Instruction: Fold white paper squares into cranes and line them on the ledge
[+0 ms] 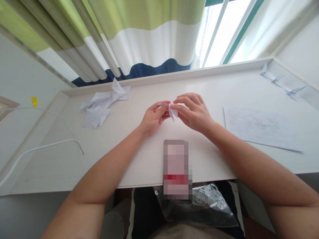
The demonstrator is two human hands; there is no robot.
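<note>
A small white origami crane [172,112] of folded paper is held over the middle of the white table. My left hand [156,118] pinches it from the left between thumb and fingers, and one thin point sticks out above the thumb. From the right, my right hand [195,111] has its fingertips on the paper, the fingers bent around that side. Part of the crane is hidden behind the fingers. Just in front of me, at the table's near edge, lies a blurred-out oblong thing [175,162].
Crumpled and partly folded white papers [99,103] lie at the back left. Several folded paper pieces [294,90] stand along the far right edge. Lined written sheets [259,127] lie right of my right hand. A white cable [50,146] crosses the left side. Clear plastic [206,205] covers my lap.
</note>
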